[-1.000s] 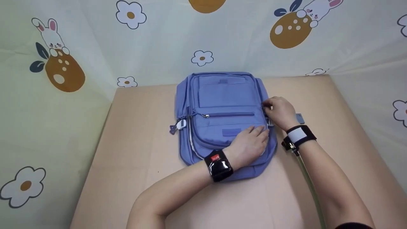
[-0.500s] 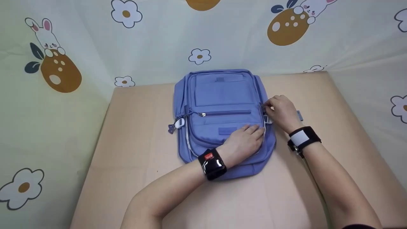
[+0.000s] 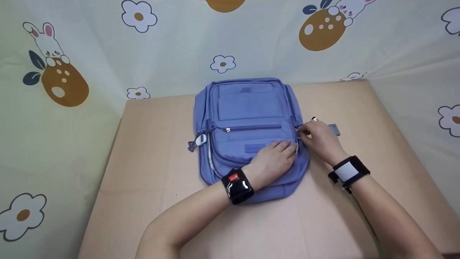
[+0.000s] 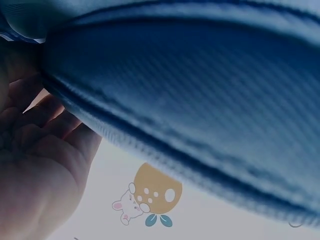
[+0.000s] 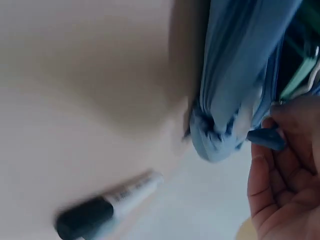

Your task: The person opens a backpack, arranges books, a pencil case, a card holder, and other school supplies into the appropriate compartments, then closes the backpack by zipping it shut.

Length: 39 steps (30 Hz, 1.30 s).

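A blue backpack [image 3: 254,104] lies on the table, front pocket up. My left hand [image 3: 271,162] rests on its lower right front, fingers spread straight; in the left wrist view the left hand [image 4: 42,165] is beside the bag's zipped edge. At the bag's right side, my right hand [image 3: 320,140] pinches a blue zipper pull [image 5: 267,138] between thumb and finger, as the right wrist view shows. Beside that hand the bag's side opening gapes, with a green item [image 5: 297,77] inside. On the left side hangs a white charm [image 3: 201,140] beside a blue one.
A white marker-like tube [image 5: 112,206] with a black cap lies on the table near the bag. A flat grey-blue piece [image 3: 334,129] shows beyond my right hand. Patterned fabric walls [image 3: 176,50] enclose the table [image 3: 151,154], and the right wrist trails a cable [image 3: 366,219].
My right hand has moved down along the bag's right side, toward me, with the zipper pull. My left hand stays in place on the bag, while the whole view shifts slightly.
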{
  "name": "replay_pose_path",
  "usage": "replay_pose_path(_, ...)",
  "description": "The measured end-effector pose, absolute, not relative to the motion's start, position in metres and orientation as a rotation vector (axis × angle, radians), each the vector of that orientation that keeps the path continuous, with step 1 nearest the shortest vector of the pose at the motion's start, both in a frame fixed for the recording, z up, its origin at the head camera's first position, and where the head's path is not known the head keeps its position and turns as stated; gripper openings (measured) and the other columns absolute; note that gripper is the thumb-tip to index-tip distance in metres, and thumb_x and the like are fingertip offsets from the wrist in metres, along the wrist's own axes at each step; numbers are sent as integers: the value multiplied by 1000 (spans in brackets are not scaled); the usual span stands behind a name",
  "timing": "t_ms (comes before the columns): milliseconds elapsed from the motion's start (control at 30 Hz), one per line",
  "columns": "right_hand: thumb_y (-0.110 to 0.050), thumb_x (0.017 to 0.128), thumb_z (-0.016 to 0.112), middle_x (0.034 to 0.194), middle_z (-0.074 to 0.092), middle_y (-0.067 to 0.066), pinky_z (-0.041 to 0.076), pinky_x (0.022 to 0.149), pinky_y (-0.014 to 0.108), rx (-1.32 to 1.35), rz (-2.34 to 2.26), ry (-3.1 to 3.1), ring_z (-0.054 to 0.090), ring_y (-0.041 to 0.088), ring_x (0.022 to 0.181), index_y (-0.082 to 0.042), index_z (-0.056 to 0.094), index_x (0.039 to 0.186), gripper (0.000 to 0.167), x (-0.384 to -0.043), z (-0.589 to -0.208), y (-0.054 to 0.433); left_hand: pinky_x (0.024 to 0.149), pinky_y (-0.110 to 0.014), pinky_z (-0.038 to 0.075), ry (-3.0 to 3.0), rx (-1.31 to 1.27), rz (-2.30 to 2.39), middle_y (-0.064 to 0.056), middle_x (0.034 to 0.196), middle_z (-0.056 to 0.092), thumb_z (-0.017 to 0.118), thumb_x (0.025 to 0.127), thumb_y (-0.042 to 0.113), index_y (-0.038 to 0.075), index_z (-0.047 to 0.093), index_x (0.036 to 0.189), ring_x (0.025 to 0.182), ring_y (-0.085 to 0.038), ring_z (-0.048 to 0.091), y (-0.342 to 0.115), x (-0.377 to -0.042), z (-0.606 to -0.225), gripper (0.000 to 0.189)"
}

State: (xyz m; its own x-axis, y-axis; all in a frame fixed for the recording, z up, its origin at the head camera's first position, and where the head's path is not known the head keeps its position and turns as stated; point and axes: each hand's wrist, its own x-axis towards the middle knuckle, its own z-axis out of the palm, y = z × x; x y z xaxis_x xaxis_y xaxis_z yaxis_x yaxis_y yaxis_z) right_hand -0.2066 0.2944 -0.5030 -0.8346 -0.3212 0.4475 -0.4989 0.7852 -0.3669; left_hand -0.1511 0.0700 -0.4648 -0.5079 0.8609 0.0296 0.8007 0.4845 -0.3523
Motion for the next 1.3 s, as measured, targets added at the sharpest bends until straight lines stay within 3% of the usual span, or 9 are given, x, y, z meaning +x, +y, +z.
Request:
replay_pose_path(500, -1, 84, 78, 91, 69, 13, 51, 77, 43, 469, 951, -2654, 64, 28, 83, 1, 68, 102, 20, -204, -513, 283, 114, -36, 39, -2448, -1426, 565, -1, 158, 44, 38, 110, 28, 18, 55, 149, 143, -19, 43, 67, -146, -461, 43)
replay_pose_path(800, -2, 91, 72, 99, 71, 16, 54, 80, 44, 366, 1047, -2707, 68, 30, 89, 2, 68, 109, 19, -206, -505, 281, 112, -36, 41, -2487, -1407, 622, 0, 156, 47, 37, 110, 31, 20, 56, 148, 142, -19, 44, 75, -147, -463, 44)
replay_pose_path(1300, 2, 83, 79, 87, 73, 13, 51, 74, 47, 535, 706, -2600, 64, 33, 79, 0, 75, 92, 9, -192, -499, 292, 116, -36, 37, -2521, -1414, 593, 0, 157, 46, 39, 110, 34, 20, 56, 148, 143, -20, 42, 74, -147, -463, 44)
